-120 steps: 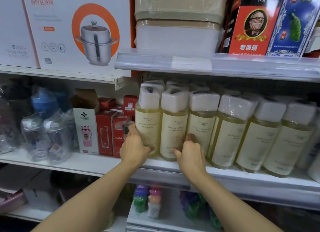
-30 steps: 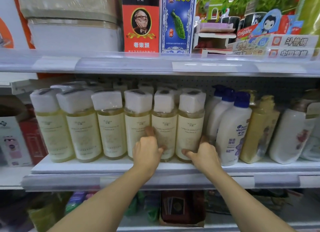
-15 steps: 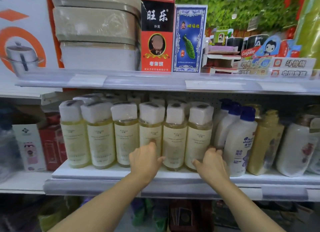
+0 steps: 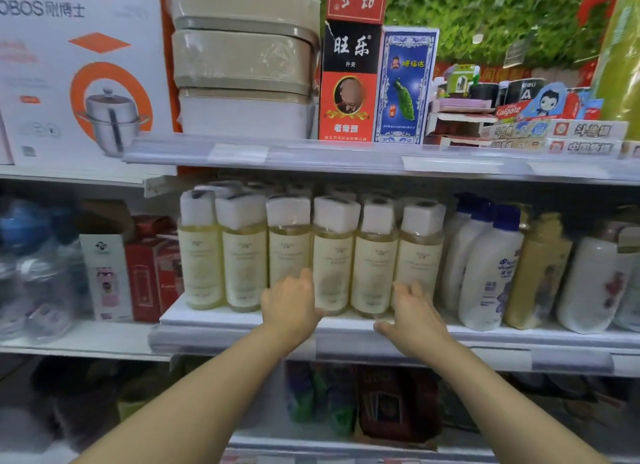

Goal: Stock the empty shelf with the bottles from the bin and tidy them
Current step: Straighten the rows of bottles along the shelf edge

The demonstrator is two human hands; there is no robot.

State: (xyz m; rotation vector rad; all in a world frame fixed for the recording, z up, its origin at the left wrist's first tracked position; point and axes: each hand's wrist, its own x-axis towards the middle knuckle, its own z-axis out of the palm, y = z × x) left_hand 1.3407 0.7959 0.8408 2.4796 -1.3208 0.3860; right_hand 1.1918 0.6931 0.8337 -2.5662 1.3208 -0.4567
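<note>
Yellow bottles [image 4: 289,252] with wrapped white caps stood upright in front row of six on middle shelf [image 4: 242,320], further rows seen behind. Third and fourth bottle from left touched low down by left hand [image 4: 290,306], fingers loosely curled against them; firm grip cannot be told. Sixth bottle's base touched by right hand [image 4: 414,316], fingers spread and relaxed, thumb over shelf edge. White shampoo bottles [image 4: 485,273] just right of row. Red boxes [image 4: 152,273] to left.

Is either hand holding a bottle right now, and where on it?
Neither grips one. Left hand and right hand touch the lower fronts of the yellow bottles.
</note>
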